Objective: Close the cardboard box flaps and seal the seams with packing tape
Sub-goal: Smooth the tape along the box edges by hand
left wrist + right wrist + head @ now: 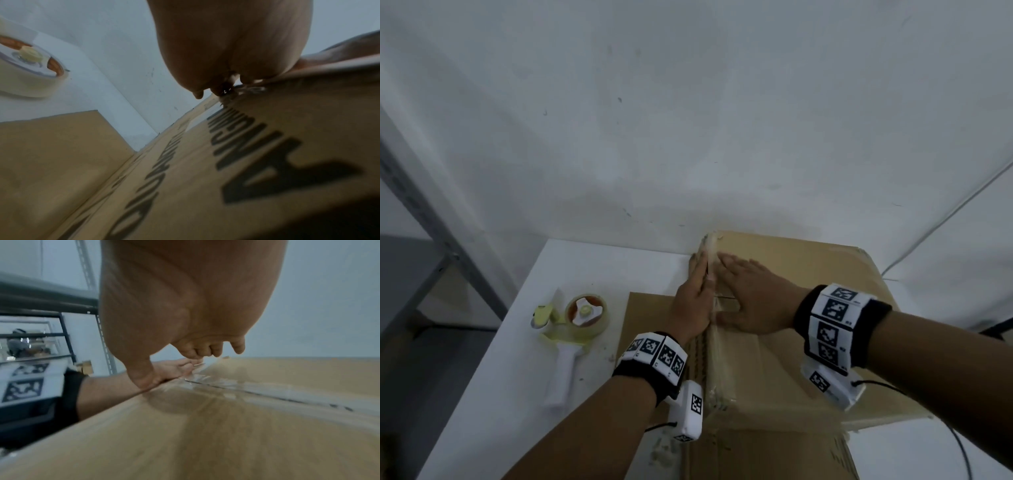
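A brown cardboard box (791,359) stands on the white table (592,270), its flaps down and clear tape (717,363) running along its left top edge. My left hand (693,305) lies flat against the box's left side, fingers straight, pressing the tape there. My right hand (753,301) lies flat on the box top beside that edge, fingers stretched forward. In the right wrist view my right hand (185,313) hovers over the taped seam (246,389). The left wrist view shows my left hand (232,45) against the printed box side (246,162).
A tape dispenser (571,329) with a white handle and a roll of clear tape lies on the table left of the box. A flat cardboard sheet (647,315) lies under the box. A grey metal shelf post (431,240) stands at the left. A cable (941,222) runs along the wall at the right.
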